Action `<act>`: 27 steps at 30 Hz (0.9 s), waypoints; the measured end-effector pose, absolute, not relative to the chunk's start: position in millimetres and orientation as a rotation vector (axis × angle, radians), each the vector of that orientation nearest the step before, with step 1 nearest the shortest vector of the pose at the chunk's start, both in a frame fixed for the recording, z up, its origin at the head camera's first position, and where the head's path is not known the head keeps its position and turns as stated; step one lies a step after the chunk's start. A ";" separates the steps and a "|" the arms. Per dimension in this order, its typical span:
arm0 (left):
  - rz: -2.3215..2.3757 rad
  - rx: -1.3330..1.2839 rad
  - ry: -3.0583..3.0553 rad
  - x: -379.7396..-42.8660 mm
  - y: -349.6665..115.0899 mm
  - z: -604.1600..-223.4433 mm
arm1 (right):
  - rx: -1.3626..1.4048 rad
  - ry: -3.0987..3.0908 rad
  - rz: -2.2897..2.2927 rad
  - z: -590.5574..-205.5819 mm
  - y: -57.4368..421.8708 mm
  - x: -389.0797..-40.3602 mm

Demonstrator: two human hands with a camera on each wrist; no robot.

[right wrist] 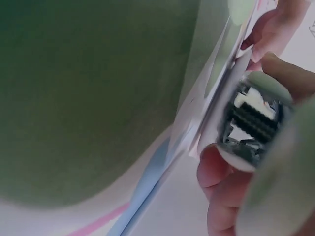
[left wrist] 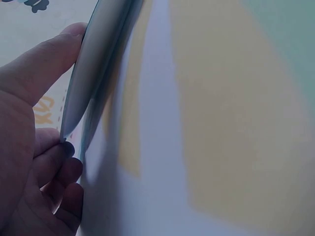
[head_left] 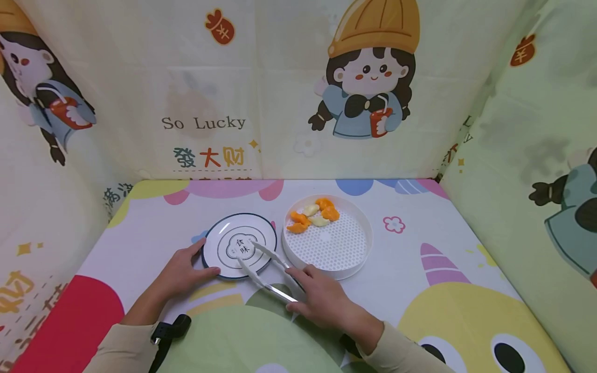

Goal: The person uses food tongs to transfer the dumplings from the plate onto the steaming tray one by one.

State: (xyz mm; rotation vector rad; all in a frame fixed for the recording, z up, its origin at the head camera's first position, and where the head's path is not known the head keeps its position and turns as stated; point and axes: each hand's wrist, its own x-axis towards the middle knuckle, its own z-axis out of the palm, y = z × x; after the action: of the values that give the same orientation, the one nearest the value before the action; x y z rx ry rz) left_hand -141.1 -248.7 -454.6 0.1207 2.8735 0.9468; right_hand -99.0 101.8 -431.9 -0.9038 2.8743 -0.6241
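My left hand point(head_left: 182, 272) grips the near-left rim of a white plate point(head_left: 215, 238) with a dark edge and printed characters. In the left wrist view, its thumb and fingers meet the rim of the plate point(left wrist: 93, 69). Metal tongs with whitish tips point(head_left: 279, 293) are in my right hand point(head_left: 322, 298), arms spread and tips over the plate, nothing between them. The spring end of the tongs point(right wrist: 253, 120) shows in the right wrist view. Right of the plate is a round white steamer tray point(head_left: 336, 248). Orange dumpling-shaped pieces point(head_left: 330, 213) and pale ones point(head_left: 320, 221) lie at its far left.
A printed cloth point(head_left: 401, 269) covers the table. Patterned fabric walls point(head_left: 280, 103) stand at the back and both sides. The steamer tray's raised wall point(head_left: 285, 248) is close beside the plate. A black strap point(head_left: 170, 331) is on my left wrist.
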 end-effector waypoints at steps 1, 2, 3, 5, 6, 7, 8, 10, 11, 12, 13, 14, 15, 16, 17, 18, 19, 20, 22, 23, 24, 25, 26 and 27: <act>0.945 0.118 2.872 -141.0 -248.5 -454.5 | -0.897 2.877 -0.614 -431.4 101.0 -98.3; 0.944 0.117 2.871 -140.8 -248.4 -454.3 | -0.890 2.877 -0.608 -430.8 100.2 -97.7; 0.943 0.115 2.870 -140.6 -248.2 -454.0 | -0.883 2.877 -0.596 -430.1 99.4 -97.1; 0.944 0.112 2.867 -140.3 -248.0 -453.6 | -0.864 2.879 -0.588 -428.7 97.6 -95.7; 0.945 0.110 2.865 -140.2 -248.0 -453.4 | -0.853 2.878 -0.590 -428.4 96.7 -95.2; 0.944 0.108 2.863 -140.1 -248.0 -453.2 | -0.841 2.875 -0.597 -428.0 95.8 -94.6; 0.944 0.106 2.862 -140.2 -248.1 -453.1 | -0.828 2.874 -0.600 -428.0 94.9 -94.2; 0.943 0.105 2.860 -140.6 -248.1 -453.3 | -0.798 2.874 -0.609 -427.8 93.5 -93.5; 0.943 0.107 2.861 -140.8 -248.2 -453.5 | -0.780 2.873 -0.609 -428.1 93.0 -93.3; 0.942 0.107 2.861 -140.9 -248.2 -453.7 | -0.763 2.870 -0.611 -428.4 92.7 -93.3; 0.941 0.107 2.861 -141.1 -248.2 -454.0 | -0.750 2.869 -0.611 -428.6 92.5 -93.2; 0.942 0.108 2.861 -141.2 -248.3 -454.3 | -0.738 2.870 -0.607 -429.1 92.5 -93.3; 0.943 0.109 2.861 -141.3 -248.3 -454.4 | -0.728 2.866 -0.606 -429.5 92.7 -93.5; 0.943 0.109 2.861 -141.3 -248.3 -454.5 | -0.721 2.861 -0.607 -429.8 92.9 -93.8; 0.942 0.109 2.862 -141.3 -248.3 -454.6 | -0.718 2.856 -0.608 -430.3 93.3 -94.1; 0.942 0.110 2.863 -141.4 -248.4 -454.6 | -0.711 2.846 -0.618 -430.3 93.8 -94.4; 0.943 0.111 2.864 -141.5 -248.4 -454.6 | -0.707 2.840 -0.624 -430.4 94.4 -94.7; 0.943 0.111 2.865 -141.6 -248.4 -454.5 | -0.702 2.833 -0.631 -430.0 95.1 -95.0; 0.943 0.113 2.868 -141.7 -248.4 -454.5 | -0.694 2.817 -0.653 -428.2 96.7 -95.7; 0.944 0.115 2.869 -141.8 -248.5 -454.5 | -0.693 2.809 -0.662 -426.9 97.6 -96.2; 0.946 0.118 2.869 -141.9 -248.6 -454.6 | -0.697 2.800 -0.673 -425.1 98.4 -96.9; 0.948 0.121 2.871 -141.9 -248.7 -454.6 | -0.701 2.789 -0.689 -423.2 99.3 -97.6; 0.948 0.125 2.873 -141.9 -248.8 -454.5 | -0.704 2.778 -0.706 -420.7 100.4 -98.3; 0.949 0.132 2.874 -141.9 -248.9 -454.4 | -0.712 2.765 -0.738 -418.4 101.7 -99.0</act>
State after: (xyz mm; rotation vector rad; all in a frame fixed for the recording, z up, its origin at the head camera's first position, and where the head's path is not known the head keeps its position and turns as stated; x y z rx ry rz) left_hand -141.9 -248.9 -454.4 0.1321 2.8742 0.9486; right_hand -99.0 101.7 -418.4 -0.7121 2.7653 -0.7379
